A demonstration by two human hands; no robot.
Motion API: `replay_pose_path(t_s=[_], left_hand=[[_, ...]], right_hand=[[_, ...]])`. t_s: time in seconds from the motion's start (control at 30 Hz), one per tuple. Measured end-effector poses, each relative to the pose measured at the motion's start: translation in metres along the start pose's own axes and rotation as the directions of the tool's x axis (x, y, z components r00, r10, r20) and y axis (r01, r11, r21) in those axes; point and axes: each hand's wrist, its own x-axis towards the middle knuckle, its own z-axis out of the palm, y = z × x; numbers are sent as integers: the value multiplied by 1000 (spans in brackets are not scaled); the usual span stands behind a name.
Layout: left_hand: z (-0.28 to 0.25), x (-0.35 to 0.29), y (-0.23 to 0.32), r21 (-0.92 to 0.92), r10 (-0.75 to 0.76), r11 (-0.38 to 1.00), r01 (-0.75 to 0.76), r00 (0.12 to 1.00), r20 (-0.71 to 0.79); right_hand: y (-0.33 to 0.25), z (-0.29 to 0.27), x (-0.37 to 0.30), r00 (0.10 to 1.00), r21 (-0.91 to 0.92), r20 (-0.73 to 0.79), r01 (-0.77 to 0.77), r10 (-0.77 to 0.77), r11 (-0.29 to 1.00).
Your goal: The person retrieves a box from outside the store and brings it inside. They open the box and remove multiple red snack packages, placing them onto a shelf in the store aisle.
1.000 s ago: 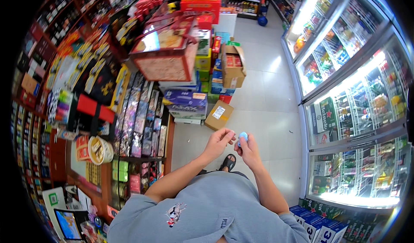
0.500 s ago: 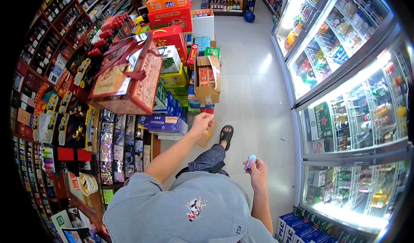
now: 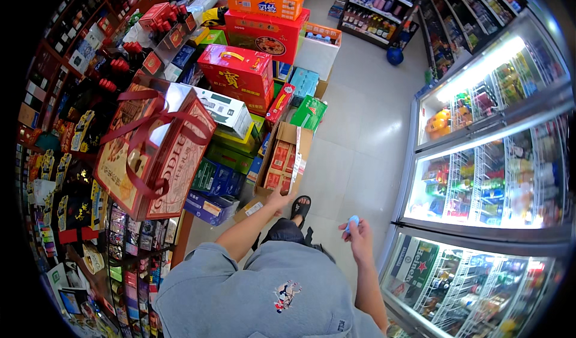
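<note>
My left hand [image 3: 278, 200] reaches to the near end of an open cardboard carton [image 3: 304, 158], its fingers apart at the rim. Whether they press on the carton, I cannot tell. Inside the carton lie small red boxes [image 3: 280, 155]. Off to the right, my right hand [image 3: 361, 242] is closed around a small rounded light-blue object [image 3: 352, 223], pinched between thumb and fingers. Its kind is too small to make out.
Stacked gift boxes, among them a red box [image 3: 237, 77] and an orange carton [image 3: 266, 0], line the left. A ribboned gift box [image 3: 157, 149] juts out nearer me. Glass-door fridges [image 3: 480, 185] run along the right, and a blue ball [image 3: 394, 56] lies on the floor far ahead.
My left hand has gone forward to the carton's near end. The view has turned and moved closer to the stacked boxes. My right hand still holds the light-blue object.
</note>
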Motion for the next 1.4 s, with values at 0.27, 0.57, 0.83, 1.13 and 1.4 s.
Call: replay_pose_path(t_s=[0.27,0.57,0.83,1.13,1.4], left_hand=[[41,71,10,165,-117,974,155,968,-221],[18,47,31,317,230,947,-48,792,-566],[-74,-34,306,468,224,882,56,823,-521],[-39,47,593,606,597,730,-316,727,-339],[24,254,839,504,788,608,-614,547,-284]], right_hand=[[-81,-38,142,987,-107,94,-117,127,987],[-121,-107,305,957,-120,196,-194,215,974],[-182,-235,474,976,-34,154,-153,156,988],[-304,-338,653,997,85,25,-79,77,993],[-374,-408,824,991,118,-30,-127,131,985]])
